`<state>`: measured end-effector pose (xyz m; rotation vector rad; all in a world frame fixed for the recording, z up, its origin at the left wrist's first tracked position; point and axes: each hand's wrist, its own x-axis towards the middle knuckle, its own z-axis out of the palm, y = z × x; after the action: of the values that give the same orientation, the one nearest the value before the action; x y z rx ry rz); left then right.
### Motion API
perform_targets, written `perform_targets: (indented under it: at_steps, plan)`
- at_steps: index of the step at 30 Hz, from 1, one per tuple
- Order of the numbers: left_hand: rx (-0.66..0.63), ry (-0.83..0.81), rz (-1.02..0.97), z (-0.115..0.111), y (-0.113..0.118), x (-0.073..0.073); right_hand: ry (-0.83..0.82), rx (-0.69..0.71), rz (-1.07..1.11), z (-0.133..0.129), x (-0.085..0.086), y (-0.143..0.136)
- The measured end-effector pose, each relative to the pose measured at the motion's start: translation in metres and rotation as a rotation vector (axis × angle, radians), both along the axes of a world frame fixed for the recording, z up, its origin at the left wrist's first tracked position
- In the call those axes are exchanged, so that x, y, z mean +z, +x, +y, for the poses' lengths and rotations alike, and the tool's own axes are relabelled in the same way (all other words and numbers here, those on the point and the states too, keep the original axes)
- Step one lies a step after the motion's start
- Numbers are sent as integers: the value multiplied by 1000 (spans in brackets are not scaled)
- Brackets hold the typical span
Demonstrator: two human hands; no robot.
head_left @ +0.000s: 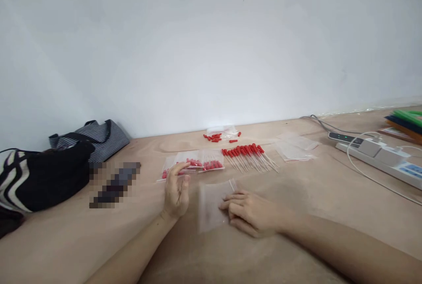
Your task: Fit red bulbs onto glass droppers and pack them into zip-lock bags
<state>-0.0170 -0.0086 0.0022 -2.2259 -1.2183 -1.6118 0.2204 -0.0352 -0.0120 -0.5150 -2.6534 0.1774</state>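
Observation:
A clear zip bag (212, 207), slightly smeared by motion, is on the wooden table between my hands. My right hand (247, 213) has its bent fingers on the bag's right side and grips it there. My left hand (177, 191) is raised to the bag's left, fingers apart from the thumb, nothing in it. Just beyond it lie filled bags (212, 161) with red-ended pieces inside, partly hidden by my fingers. Right of those, several thin clear droppers with red bulbs (249, 151) lie in a slanted row.
Loose red bulbs (216, 137) lie by a clear bag near the wall. More flat clear bags (295, 147) are right of the droppers. A white power strip (382, 161) with cables is at right, near stacked folders (405, 123). Striped bag (115, 141) and black cloth item (56, 176) stand left.

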Motion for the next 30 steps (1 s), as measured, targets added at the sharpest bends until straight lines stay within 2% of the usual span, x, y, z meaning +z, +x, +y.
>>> perform_targets:
  at_steps: [2, 4, 7, 10, 12, 13, 17, 18, 23, 26, 30]
  plan:
    - [-81, -3, 97, -5, 3, 1, -140, 55, 13, -5, 4, -3]
    - [-204, -73, 292, -12, 11, 1, -247, 90, 88, -5, 4, -2]
    - [-362, -344, 610, -23, 25, 0, -379, 15, 206, 1, 0, 1]
    - [-424, -580, 784, -27, 31, 0, -282, -285, 329, 17, -2, 8]
    - [-440, -648, 812, -24, 30, 2, -143, -548, 408, 37, -2, 20]
    - [-455, -663, 814, -22, 29, 4, -129, -682, 403, 50, -1, 29]
    - [-514, -663, 818, -16, 25, 13, -278, -1235, 304, 105, 1, 68]
    - [-498, -654, 817, -16, 26, 15, -302, -1281, 293, 115, 0, 76]
    - [-295, -671, 713, -29, 35, 11, -387, -1310, 269, 141, -13, 88]
    - [-282, -729, 702, -34, 39, 2, -407, -1309, 296, 144, -15, 85]
    - [-294, -738, 714, -32, 39, -6, -373, -1301, 399, 139, -2, 87]
